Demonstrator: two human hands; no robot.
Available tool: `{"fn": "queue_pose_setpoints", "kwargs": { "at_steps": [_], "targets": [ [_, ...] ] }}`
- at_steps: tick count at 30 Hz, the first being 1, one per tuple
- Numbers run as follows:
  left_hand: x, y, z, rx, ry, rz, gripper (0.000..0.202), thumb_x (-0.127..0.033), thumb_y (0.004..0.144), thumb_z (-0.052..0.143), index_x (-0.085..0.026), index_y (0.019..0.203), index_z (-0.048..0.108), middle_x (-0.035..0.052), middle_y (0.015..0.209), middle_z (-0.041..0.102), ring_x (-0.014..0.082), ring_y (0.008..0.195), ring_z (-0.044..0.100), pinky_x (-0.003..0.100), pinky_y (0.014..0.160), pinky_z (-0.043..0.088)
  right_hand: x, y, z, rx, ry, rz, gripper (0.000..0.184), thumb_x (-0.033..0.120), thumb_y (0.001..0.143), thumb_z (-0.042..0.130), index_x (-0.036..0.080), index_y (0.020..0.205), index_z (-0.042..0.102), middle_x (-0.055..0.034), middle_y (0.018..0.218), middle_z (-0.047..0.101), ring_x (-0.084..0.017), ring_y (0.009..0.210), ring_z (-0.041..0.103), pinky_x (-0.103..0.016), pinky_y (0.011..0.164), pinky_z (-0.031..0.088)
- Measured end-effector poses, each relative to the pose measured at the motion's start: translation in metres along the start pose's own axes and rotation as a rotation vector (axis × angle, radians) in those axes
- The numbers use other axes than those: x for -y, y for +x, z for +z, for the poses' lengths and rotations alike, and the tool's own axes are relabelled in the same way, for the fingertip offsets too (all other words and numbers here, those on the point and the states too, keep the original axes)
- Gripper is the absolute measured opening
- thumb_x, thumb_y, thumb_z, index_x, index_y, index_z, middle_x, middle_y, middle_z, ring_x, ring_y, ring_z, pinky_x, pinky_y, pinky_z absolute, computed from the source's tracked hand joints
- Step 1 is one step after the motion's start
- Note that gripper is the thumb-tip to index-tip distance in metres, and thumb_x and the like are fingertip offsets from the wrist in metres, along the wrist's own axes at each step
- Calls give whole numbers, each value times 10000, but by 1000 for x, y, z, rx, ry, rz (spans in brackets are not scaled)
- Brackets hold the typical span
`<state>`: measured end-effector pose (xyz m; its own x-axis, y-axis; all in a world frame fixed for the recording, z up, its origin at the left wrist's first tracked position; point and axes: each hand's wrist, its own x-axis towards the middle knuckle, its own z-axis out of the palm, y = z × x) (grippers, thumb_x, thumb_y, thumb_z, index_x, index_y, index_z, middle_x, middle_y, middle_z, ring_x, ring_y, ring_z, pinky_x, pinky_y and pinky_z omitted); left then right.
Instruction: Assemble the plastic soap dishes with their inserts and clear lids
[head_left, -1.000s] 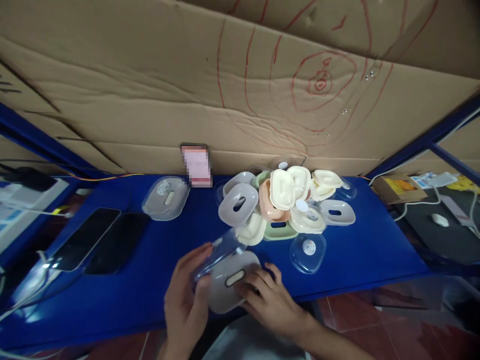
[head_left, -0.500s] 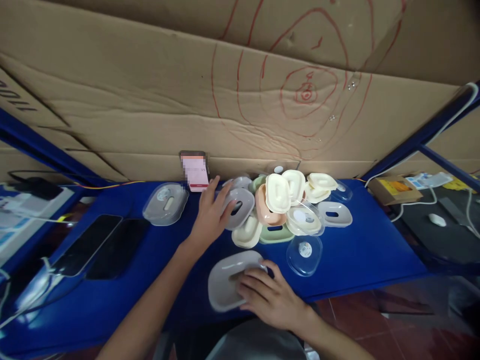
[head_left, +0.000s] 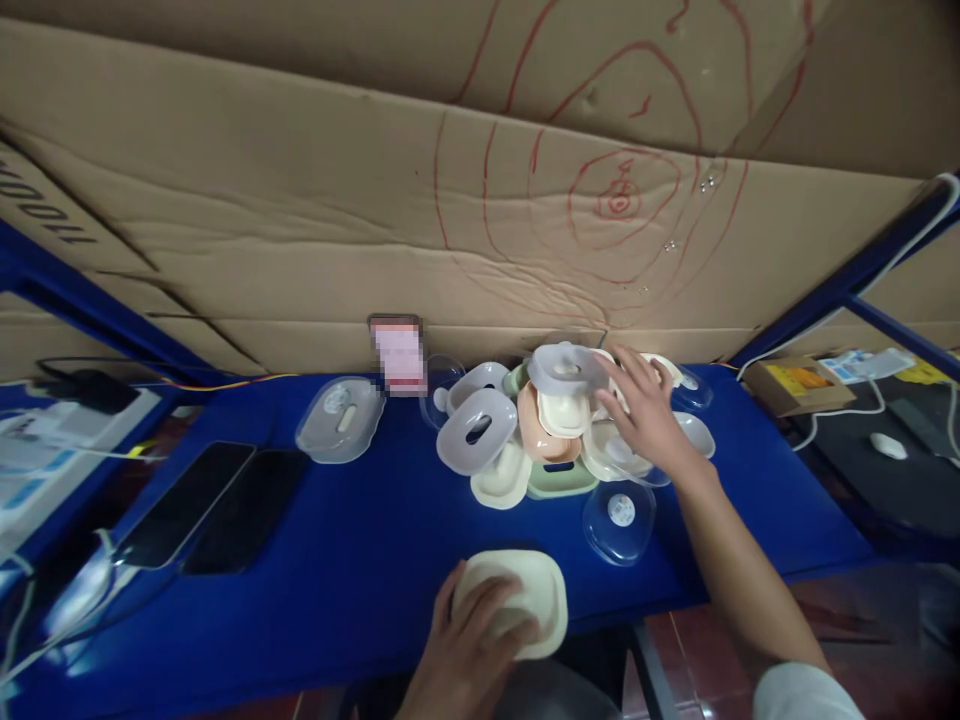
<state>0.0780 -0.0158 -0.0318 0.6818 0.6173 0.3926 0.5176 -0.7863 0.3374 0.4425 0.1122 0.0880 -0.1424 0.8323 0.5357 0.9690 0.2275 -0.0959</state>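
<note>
My left hand grips a cream oval plastic dish at the table's front edge, fingers inside it and thumb at its left side. Over the right of the pile is my right hand, fingers spread, close by a grey dish on top; contact is unclear. Beneath that dish are another cream dish, a peach dish and a green dish. A slotted grey dish leans at the pile's left, above a cream dish. A clear lid lies in front.
A lidded grey container stands left of the pile. Behind it a phone leans on the cardboard wall. Two dark flat devices lie on the left of the blue table. Cables run along both sides.
My right hand has moved from the front edge up to the pile, where a grey dish now rests on top. My left hand has come back to the front with a cream dish.
</note>
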Motion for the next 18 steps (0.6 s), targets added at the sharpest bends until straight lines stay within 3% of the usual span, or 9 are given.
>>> {"fn": "queue_pose_setpoints", "kwargs": {
  "at_steps": [4,6,9,12,14,16,18],
  "targets": [
    [22,32,-29,-132,-109,23,502,-135,889,577,-436,1276,682,1,1326,752,267,1212,712,538,1184,493,6,-69,-22,-69,75,203,463,413,1107,495,326,1561,513,-118,1614,524,-334,1487,498,-581,1209,368],
    [42,67,-47,-228,-34,20,522,-112,943,536,-404,1366,629,6,1317,746,247,1204,702,519,1182,459,15,-109,-21,-89,110,318,465,411,1103,498,332,1562,511,-116,1625,509,-346,1496,487,-610,1212,374],
    [76,139,-62,-347,137,-14,401,-158,1006,514,-283,1361,651,103,1341,717,284,1214,668,501,1092,472,34,-147,-6,-59,160,423,558,426,1100,498,327,1639,395,-132,1718,362,-372,1583,356,-656,1224,370],
    [99,203,-55,-273,206,-232,388,-305,1060,484,-199,1397,645,196,1461,622,374,1300,617,576,1090,449,47,-149,13,42,204,395,622,426,1099,504,332,1680,300,-119,1788,175,-365,1653,184,-658,1266,323],
    [106,222,-49,-191,154,-273,487,-420,1055,515,-173,1467,592,228,1541,550,414,1374,567,601,1101,449,45,-136,22,77,219,363,614,414,1111,472,342,1687,271,-101,1803,107,-341,1668,130,-639,1292,290],
    [109,219,-48,-201,128,-248,548,-469,1054,514,-175,1515,545,232,1614,474,422,1457,498,611,1148,424,37,-120,27,111,215,333,621,420,1120,440,346,1700,232,-90,1812,46,-323,1676,90,-622,1308,261],
    [113,195,-58,-287,137,-220,516,-454,1066,492,-198,1511,544,206,1634,454,392,1488,476,583,1193,404,26,-106,30,160,190,294,656,454,1116,437,347,1714,188,-90,1816,5,-326,1678,56,-636,1316,208]
  ]
}}
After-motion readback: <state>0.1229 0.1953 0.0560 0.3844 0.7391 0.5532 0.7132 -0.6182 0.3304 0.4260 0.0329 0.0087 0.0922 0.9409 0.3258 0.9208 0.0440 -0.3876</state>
